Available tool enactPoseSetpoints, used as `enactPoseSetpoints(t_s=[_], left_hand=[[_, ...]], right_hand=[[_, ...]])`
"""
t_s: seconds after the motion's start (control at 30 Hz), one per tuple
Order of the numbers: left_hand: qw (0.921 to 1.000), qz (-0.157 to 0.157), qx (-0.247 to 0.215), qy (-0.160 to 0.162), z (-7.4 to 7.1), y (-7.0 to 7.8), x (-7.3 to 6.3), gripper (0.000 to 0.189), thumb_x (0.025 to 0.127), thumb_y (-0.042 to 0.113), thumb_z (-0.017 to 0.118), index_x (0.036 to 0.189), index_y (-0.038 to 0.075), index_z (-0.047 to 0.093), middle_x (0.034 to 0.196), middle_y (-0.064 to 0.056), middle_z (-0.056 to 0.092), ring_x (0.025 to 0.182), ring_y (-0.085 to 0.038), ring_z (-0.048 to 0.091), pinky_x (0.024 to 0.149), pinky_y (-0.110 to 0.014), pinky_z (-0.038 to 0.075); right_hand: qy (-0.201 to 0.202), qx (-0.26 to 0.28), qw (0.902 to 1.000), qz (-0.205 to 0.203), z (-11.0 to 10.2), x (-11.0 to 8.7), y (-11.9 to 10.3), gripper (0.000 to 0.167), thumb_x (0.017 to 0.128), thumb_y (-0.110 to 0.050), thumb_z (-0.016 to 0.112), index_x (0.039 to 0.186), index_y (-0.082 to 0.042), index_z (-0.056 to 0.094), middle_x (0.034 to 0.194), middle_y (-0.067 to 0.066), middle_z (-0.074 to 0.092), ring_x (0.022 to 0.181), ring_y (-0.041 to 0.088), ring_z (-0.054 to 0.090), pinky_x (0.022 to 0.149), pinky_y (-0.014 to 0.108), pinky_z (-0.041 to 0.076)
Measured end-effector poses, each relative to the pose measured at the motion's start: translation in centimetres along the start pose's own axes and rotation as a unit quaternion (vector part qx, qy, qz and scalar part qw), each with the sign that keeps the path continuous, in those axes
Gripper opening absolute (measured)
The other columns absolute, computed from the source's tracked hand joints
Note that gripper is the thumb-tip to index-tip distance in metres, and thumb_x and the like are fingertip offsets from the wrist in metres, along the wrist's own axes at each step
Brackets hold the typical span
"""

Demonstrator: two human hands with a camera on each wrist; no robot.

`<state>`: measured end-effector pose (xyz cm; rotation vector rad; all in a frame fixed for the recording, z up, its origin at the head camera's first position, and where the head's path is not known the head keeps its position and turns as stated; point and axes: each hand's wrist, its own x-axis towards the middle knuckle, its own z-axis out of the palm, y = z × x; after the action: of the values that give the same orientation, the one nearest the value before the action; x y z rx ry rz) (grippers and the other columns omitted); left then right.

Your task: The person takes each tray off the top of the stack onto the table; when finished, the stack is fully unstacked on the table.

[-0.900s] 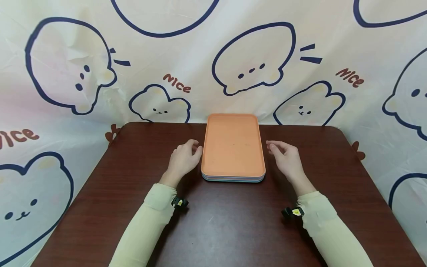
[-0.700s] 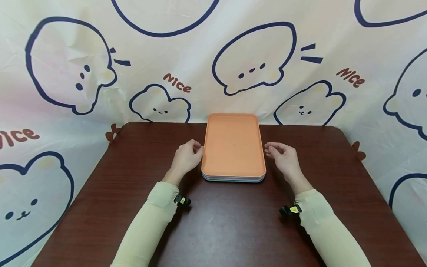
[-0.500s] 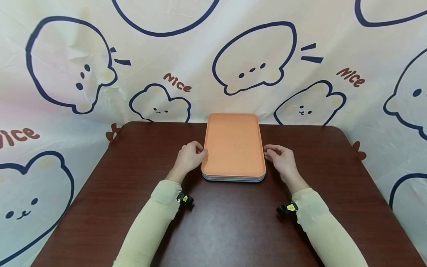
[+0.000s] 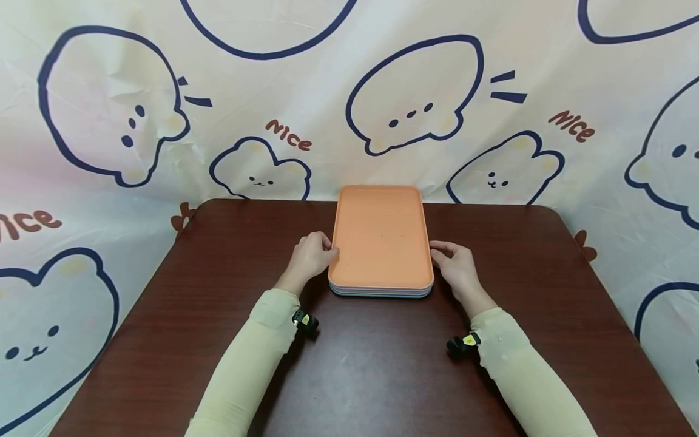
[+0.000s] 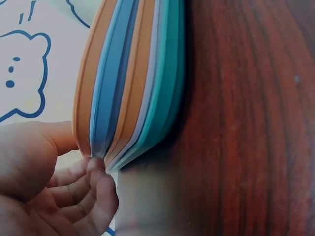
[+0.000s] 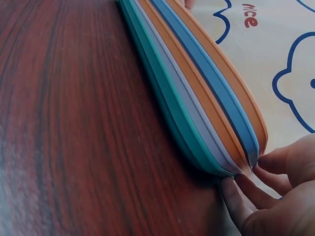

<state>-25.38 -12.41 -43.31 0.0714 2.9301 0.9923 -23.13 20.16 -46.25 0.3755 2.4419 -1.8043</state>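
A stack of several shallow rectangular trays lies on the dark wooden table (image 4: 377, 364), with an orange tray (image 4: 382, 237) on top. In the left wrist view a blue tray (image 5: 110, 78), a second orange one, a lavender one and a teal tray (image 5: 167, 83) show beneath it. My left hand (image 4: 310, 258) pinches the top orange tray's left edge, thumb on its rim and curled fingers at the side below. My right hand (image 4: 457, 267) is at the right edge; its thumb tip and extended fingertips (image 6: 241, 179) touch the side of the stack at different layers.
A pale cloth backdrop (image 4: 327, 109) with cartoon outlines hangs behind the table and along both sides. The stack's far end reaches the table's back edge. Small black wrist cameras (image 4: 306, 321) sit at both sleeve cuffs.
Both hands have moved inward to the stack, the right one also slightly toward me. The left thumb has come onto the top tray's rim. The trays look unmoved.
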Motion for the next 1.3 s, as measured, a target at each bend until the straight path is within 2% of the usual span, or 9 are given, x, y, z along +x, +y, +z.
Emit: enactPoseSetpoints(t_s=[0.17, 0.27, 0.47, 0.57, 0.73, 0.9, 1.03, 1.17, 1.3], left_hand=[[1.0, 0.009, -0.003, 0.002, 0.0, 0.1, -0.1, 0.015, 0.102, 0.02, 0.066, 0.099, 0.006, 0.068, 0.089, -0.008, 0.069, 0.074, -0.022, 0.061, 0.065, -0.03, 0.047], [0.9998, 0.007, -0.01, 0.014, -0.1, -0.1, -0.4, 0.014, 0.101, 0.018, 0.064, 0.101, 0.005, 0.069, 0.091, -0.009, 0.071, 0.074, -0.022, 0.062, 0.064, -0.029, 0.048], [0.9966, -0.013, -0.068, 0.046, -0.6, -1.4, -0.7, 0.018, 0.1, 0.018, 0.063, 0.107, 0.003, 0.07, 0.096, -0.013, 0.071, 0.079, -0.026, 0.065, 0.068, -0.032, 0.051], [0.9913, -0.031, -0.113, 0.061, -0.8, -2.2, -0.8, 0.021, 0.101, 0.018, 0.063, 0.111, 0.001, 0.072, 0.098, -0.015, 0.073, 0.081, -0.027, 0.067, 0.068, -0.031, 0.053], [0.9799, -0.069, -0.167, 0.085, -1.3, -3.3, -0.9, 0.029, 0.102, 0.02, 0.063, 0.12, -0.001, 0.074, 0.101, -0.017, 0.073, 0.083, -0.027, 0.069, 0.066, -0.027, 0.053], [0.9738, -0.102, -0.178, 0.098, -1.9, -3.8, -1.1, 0.034, 0.104, 0.02, 0.06, 0.127, -0.001, 0.072, 0.103, -0.017, 0.07, 0.085, -0.027, 0.067, 0.065, -0.027, 0.052], [0.9688, -0.113, -0.176, 0.134, -2.3, -4.2, -1.3, 0.034, 0.105, 0.019, 0.058, 0.129, -0.002, 0.073, 0.102, -0.018, 0.072, 0.088, -0.029, 0.067, 0.067, -0.027, 0.05], [0.9599, -0.125, -0.184, 0.17, -2.6, -4.9, -1.4, 0.033, 0.106, 0.018, 0.056, 0.128, -0.001, 0.074, 0.102, -0.017, 0.072, 0.09, -0.029, 0.066, 0.071, -0.027, 0.049], [0.9512, -0.13, -0.197, 0.199, -3.1, -5.8, -1.5, 0.031, 0.107, 0.015, 0.056, 0.125, -0.002, 0.075, 0.098, -0.016, 0.071, 0.086, -0.026, 0.064, 0.071, -0.028, 0.048]], right_hand=[[0.003, -0.007, 1.0, 0.0, 0.0, 0.0, -0.1, 0.038, 0.113, -0.016, 0.055, 0.147, -0.005, 0.065, 0.161, 0.016, 0.055, 0.137, 0.029, 0.066, 0.105, 0.032, 0.057], [0.003, -0.018, 0.9998, -0.008, 0.0, -0.1, -0.2, 0.037, 0.112, -0.017, 0.056, 0.146, -0.004, 0.066, 0.16, 0.017, 0.055, 0.141, 0.028, 0.059, 0.109, 0.036, 0.053], [0.008, -0.032, 0.9993, -0.021, 0.2, -0.1, -0.2, 0.038, 0.11, -0.016, 0.058, 0.145, -0.003, 0.066, 0.159, 0.018, 0.056, 0.147, 0.028, 0.045, 0.117, 0.045, 0.044], [0.01, -0.033, 0.9993, -0.017, 0.2, -0.2, -0.3, 0.038, 0.11, -0.015, 0.057, 0.145, -0.003, 0.066, 0.16, 0.017, 0.055, 0.148, 0.028, 0.044, 0.12, 0.046, 0.043], [0.006, -0.037, 0.9992, -0.015, 0.2, -0.3, -0.3, 0.038, 0.112, -0.015, 0.056, 0.147, -0.004, 0.065, 0.162, 0.017, 0.053, 0.148, 0.028, 0.045, 0.117, 0.045, 0.047], [0.004, -0.035, 0.9992, -0.017, 0.1, -0.4, -0.2, 0.038, 0.112, -0.015, 0.056, 0.148, -0.004, 0.064, 0.162, 0.017, 0.053, 0.149, 0.028, 0.045, 0.117, 0.045, 0.048], [0.001, -0.035, 0.9992, -0.022, 0.1, -0.5, -0.1, 0.038, 0.112, -0.015, 0.056, 0.148, -0.004, 0.064, 0.162, 0.018, 0.053, 0.148, 0.028, 0.045, 0.117, 0.045, 0.048], [0.0, -0.036, 0.9991, -0.023, 0.1, -0.5, 0.0, 0.038, 0.112, -0.015, 0.056, 0.148, -0.004, 0.064, 0.162, 0.017, 0.053, 0.149, 0.028, 0.045, 0.116, 0.044, 0.049], [0.001, -0.036, 0.9991, -0.023, 0.0, -0.4, 0.0, 0.038, 0.112, -0.015, 0.056, 0.148, -0.004, 0.065, 0.162, 0.017, 0.053, 0.148, 0.028, 0.046, 0.115, 0.044, 0.049]])
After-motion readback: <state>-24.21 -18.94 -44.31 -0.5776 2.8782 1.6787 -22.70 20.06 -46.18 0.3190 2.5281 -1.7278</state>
